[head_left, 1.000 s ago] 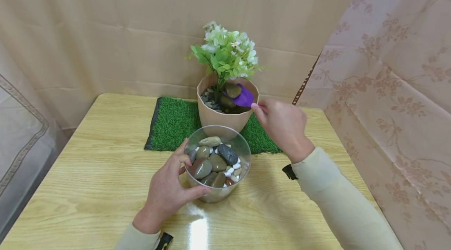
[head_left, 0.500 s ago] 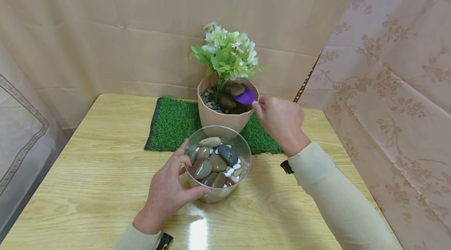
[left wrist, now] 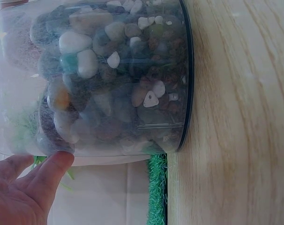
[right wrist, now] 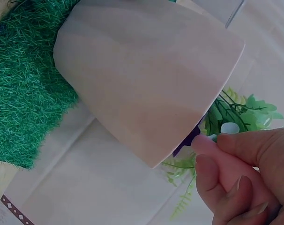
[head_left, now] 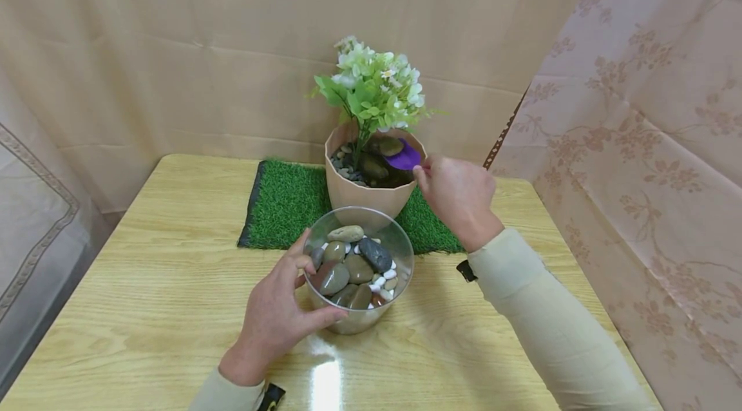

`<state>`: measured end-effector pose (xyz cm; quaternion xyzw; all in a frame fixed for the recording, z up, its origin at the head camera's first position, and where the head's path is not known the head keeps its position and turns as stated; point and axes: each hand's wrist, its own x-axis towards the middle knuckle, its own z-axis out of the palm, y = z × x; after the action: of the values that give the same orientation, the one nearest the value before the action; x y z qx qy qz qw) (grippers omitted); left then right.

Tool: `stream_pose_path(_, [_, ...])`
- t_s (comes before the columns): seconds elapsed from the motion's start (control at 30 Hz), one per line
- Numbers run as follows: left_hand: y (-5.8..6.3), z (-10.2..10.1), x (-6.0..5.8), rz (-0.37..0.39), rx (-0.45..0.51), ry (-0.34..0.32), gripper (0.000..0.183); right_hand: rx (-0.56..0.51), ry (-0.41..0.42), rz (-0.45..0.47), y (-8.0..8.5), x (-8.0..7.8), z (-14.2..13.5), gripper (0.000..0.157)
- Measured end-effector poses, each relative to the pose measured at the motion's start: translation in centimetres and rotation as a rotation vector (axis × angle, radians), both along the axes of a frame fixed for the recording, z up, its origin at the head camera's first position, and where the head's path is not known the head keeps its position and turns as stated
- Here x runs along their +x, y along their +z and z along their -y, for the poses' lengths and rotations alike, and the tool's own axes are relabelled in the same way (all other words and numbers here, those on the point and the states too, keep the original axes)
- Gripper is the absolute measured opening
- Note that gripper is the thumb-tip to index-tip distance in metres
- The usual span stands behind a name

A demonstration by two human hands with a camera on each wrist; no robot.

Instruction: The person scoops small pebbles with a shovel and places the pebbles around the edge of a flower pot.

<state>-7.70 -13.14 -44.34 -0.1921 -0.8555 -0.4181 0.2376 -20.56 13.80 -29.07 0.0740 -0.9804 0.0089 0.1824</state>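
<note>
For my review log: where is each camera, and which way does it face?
Head: head-worn, facing forward and down at container and flowerpot; left hand, right hand, forearms show.
Left wrist: worn there, facing container's side; left fingers show.
Right wrist: worn there, facing flowerpot's side; right fingers grip pink handle.
Both wrist views share the green mat.

A pale yellow, wood-grained table (head_left: 145, 282) with rounded far corners fills the lower head view; a bright white light reflection (head_left: 327, 385) gleams on its near part; a green artificial-grass mat (head_left: 290, 205) with black edging lies flat towards its far side; behind hangs a creased, plain beige cloth (head_left: 232, 44); at right slopes a pale pink cloth (head_left: 655, 140) printed with brownish blossom branches, bordered by a dark brown strip (head_left: 503, 134) with light diamonds; at left hangs a greyish-white cloth (head_left: 29, 218) with a curving patterned band (head_left: 66, 189).
</note>
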Motion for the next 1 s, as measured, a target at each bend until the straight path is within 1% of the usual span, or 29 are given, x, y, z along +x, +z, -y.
stream_pose_path(0.2, [-0.04,0.03,-0.09,-0.014,-0.01,0.008,0.074,-0.005,-0.018,0.041,0.08,-0.19,0.17,0.029])
stream_pose_path(0.73, [-0.05,0.03,-0.01,0.009,0.012,-0.006,0.073,0.017,-0.036,0.073,0.07,-0.33,0.41,0.027])
stream_pose_path(1.0, [-0.04,0.04,-0.08,-0.004,0.009,-0.011,0.073,0.028,-0.046,0.091,0.21,-0.49,0.64,0.029])
